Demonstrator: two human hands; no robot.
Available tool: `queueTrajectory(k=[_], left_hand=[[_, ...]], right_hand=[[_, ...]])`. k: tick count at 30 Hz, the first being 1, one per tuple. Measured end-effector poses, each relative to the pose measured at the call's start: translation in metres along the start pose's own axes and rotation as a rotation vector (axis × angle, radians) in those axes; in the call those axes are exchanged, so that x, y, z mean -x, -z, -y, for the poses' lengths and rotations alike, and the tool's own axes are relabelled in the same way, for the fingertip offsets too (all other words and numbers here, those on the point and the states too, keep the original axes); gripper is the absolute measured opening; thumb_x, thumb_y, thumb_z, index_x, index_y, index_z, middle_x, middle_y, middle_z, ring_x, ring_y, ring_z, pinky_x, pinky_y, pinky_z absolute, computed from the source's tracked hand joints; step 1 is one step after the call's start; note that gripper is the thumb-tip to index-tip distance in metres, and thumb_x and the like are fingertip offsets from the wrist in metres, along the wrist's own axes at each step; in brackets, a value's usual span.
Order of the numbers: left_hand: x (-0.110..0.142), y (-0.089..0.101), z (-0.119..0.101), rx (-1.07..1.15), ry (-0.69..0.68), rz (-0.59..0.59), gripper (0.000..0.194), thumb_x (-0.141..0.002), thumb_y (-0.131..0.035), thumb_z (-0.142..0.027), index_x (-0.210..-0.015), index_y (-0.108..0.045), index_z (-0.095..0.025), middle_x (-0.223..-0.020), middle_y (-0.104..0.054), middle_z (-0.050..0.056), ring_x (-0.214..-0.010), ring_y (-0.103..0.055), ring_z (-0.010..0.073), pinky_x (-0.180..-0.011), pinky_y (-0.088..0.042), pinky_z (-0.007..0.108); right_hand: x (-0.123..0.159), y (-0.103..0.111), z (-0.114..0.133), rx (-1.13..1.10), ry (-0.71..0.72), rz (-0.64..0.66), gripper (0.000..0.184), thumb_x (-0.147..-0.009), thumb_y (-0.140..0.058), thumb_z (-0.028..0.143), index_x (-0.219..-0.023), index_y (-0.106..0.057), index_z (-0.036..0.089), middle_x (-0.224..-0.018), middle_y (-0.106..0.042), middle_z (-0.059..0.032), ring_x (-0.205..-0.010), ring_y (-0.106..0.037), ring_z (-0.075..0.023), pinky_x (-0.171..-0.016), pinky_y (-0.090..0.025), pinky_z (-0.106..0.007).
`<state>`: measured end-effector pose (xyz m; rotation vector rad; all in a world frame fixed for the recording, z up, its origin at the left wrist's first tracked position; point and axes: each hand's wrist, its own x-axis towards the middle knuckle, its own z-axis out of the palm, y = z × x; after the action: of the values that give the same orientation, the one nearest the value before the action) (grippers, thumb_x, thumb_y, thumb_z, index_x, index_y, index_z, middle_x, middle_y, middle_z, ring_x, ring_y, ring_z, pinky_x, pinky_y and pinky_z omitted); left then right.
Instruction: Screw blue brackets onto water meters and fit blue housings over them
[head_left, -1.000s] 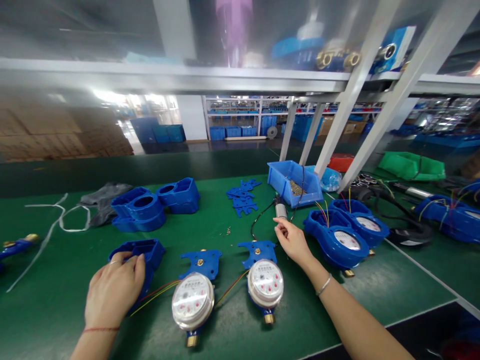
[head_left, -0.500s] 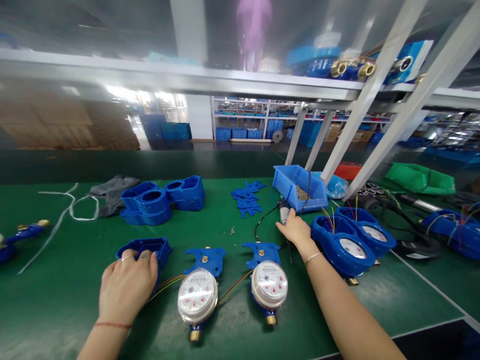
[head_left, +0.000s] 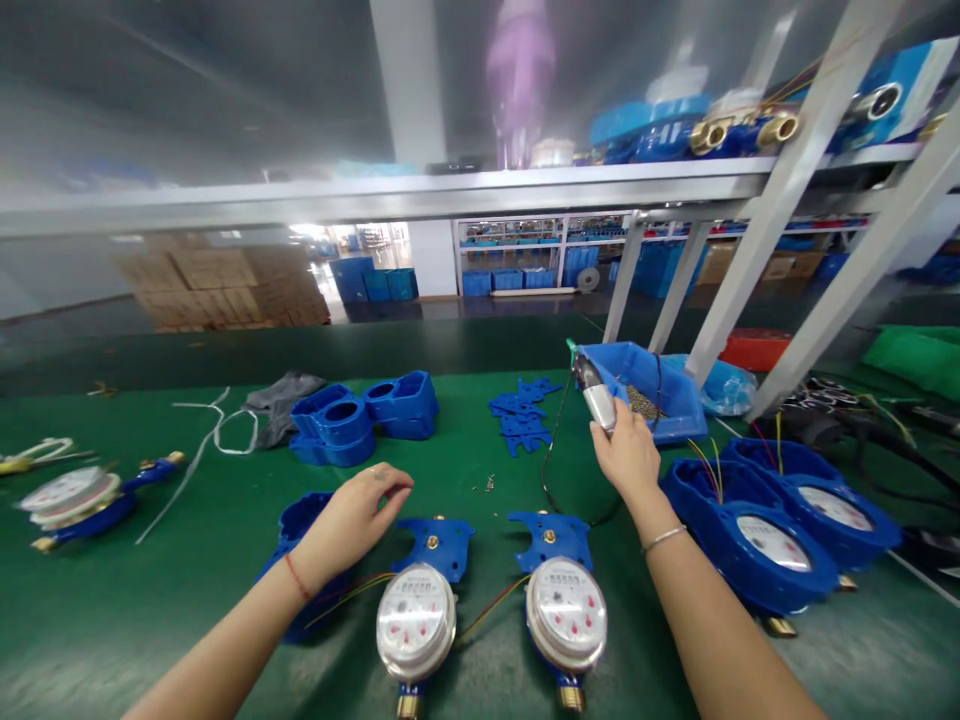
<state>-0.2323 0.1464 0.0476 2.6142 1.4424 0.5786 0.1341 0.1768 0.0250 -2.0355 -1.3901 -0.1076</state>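
My right hand (head_left: 628, 450) is closed round a silver and black electric screwdriver (head_left: 598, 398), raised beside the blue parts bin (head_left: 679, 395). My left hand (head_left: 364, 515) hovers with fingers curved and slightly apart, nothing visible in them. Below it, partly covered by the arm, lies a blue housing (head_left: 300, 515). Small screws (head_left: 489, 483) lie on the table just ahead of the left fingers. Two water meters stand in front: a left meter (head_left: 416, 622) with a blue bracket plate (head_left: 442, 548) behind it, and a right meter (head_left: 567, 615) with a similar bracket plate (head_left: 562, 542).
Several flat blue brackets (head_left: 519, 415) are piled mid-table. More blue housings (head_left: 334, 425) and a grey cloth (head_left: 289, 395) sit at the back left. At right are two meters in blue housings (head_left: 757, 530). Slanted shelf posts (head_left: 739, 260) rise behind the bin.
My left hand has left the blue housing and moved right and up toward the screws. My right hand has lifted the screwdriver off the table. The camera view has shifted.
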Motion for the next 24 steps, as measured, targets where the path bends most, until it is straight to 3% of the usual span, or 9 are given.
queueTrajectory(k=[3,6,8,10,13,16,21,24], left_hand=[[-0.041,-0.013,-0.006,-0.030,-0.127,0.162,0.017,-0.086,-0.048,-0.020,-0.089,-0.065,-0.017,-0.087,-0.066,0.004,-0.079,-0.062,0.0156,-0.075,-0.050,0.027],[-0.072,-0.031,-0.011,-0.083,-0.247,0.313,0.013,-0.084,-0.057,-0.018,-0.094,-0.064,-0.015,-0.090,-0.065,0.005,-0.082,-0.061,0.0166,-0.076,-0.050,0.032],[-0.084,-0.043,-0.013,-0.121,-0.317,0.402,0.016,-0.085,-0.060,-0.023,-0.098,-0.063,-0.015,-0.097,-0.063,0.005,-0.086,-0.061,0.0176,-0.079,-0.051,0.036],[-0.092,-0.053,-0.016,-0.166,-0.358,0.468,0.020,-0.086,-0.060,-0.027,-0.101,-0.061,-0.015,-0.103,-0.062,0.006,-0.090,-0.060,0.0180,-0.080,-0.051,0.038],[-0.099,-0.062,-0.020,-0.249,-0.372,0.531,0.021,-0.087,-0.059,-0.029,-0.102,-0.060,-0.015,-0.106,-0.061,0.006,-0.092,-0.059,0.0187,-0.081,-0.051,0.039],[-0.105,-0.067,-0.026,-0.332,-0.372,0.571,0.020,-0.088,-0.057,-0.030,-0.101,-0.061,-0.015,-0.105,-0.061,0.006,-0.093,-0.059,0.0190,-0.082,-0.050,0.040],[-0.112,-0.070,-0.036,-0.441,-0.381,0.624,0.020,-0.088,-0.057,-0.030,-0.098,-0.061,-0.014,-0.103,-0.062,0.006,-0.093,-0.060,0.0194,-0.083,-0.050,0.042],[-0.115,-0.073,-0.040,-0.482,-0.369,0.652,0.021,-0.089,-0.056,-0.031,-0.100,-0.060,-0.013,-0.102,-0.062,0.006,-0.090,-0.061,0.0183,-0.081,-0.051,0.040]], right_hand=[[-0.012,0.015,0.015,-0.188,0.099,-0.285,0.051,-0.088,-0.045,0.030,-0.133,-0.034,0.008,-0.123,-0.046,-0.0204,-0.117,-0.045,-0.0320,-0.098,-0.039,-0.046],[-0.030,0.033,0.029,-0.396,0.186,-0.547,0.049,-0.084,-0.047,0.035,-0.124,-0.034,0.010,-0.122,-0.046,-0.0199,-0.116,-0.046,-0.0290,-0.097,-0.040,-0.045],[-0.039,0.046,0.038,-0.538,0.228,-0.691,0.048,-0.082,-0.048,0.037,-0.119,-0.030,0.014,-0.112,-0.051,-0.0174,-0.101,-0.055,-0.0253,-0.088,-0.047,-0.043],[-0.043,0.060,0.048,-0.672,0.260,-0.801,0.047,-0.083,-0.046,0.035,-0.119,-0.022,0.016,-0.093,-0.055,-0.0080,-0.075,-0.059,-0.0187,-0.072,-0.052,-0.039],[-0.037,0.084,0.060,-1.038,0.443,-0.918,0.048,-0.080,-0.048,0.027,-0.120,-0.025,0.013,-0.066,-0.050,0.0057,-0.044,-0.047,-0.0124,-0.045,-0.046,-0.028],[-0.024,0.106,0.067,-1.374,0.603,-0.874,0.040,-0.071,-0.049,0.019,-0.110,-0.045,0.010,-0.058,-0.053,0.0070,-0.039,-0.043,-0.0111,-0.038,-0.038,-0.025],[-0.012,0.129,0.064,-1.552,0.319,-0.645,0.038,-0.057,-0.048,0.021,-0.095,-0.051,0.019,-0.059,-0.055,0.0070,-0.049,-0.048,-0.0119,-0.043,-0.040,-0.024],[-0.014,0.134,0.056,-1.647,0.235,-0.569,0.034,-0.058,-0.051,0.026,-0.092,-0.054,0.022,-0.059,-0.050,0.0067,-0.053,-0.049,-0.0113,-0.044,-0.039,-0.022]])
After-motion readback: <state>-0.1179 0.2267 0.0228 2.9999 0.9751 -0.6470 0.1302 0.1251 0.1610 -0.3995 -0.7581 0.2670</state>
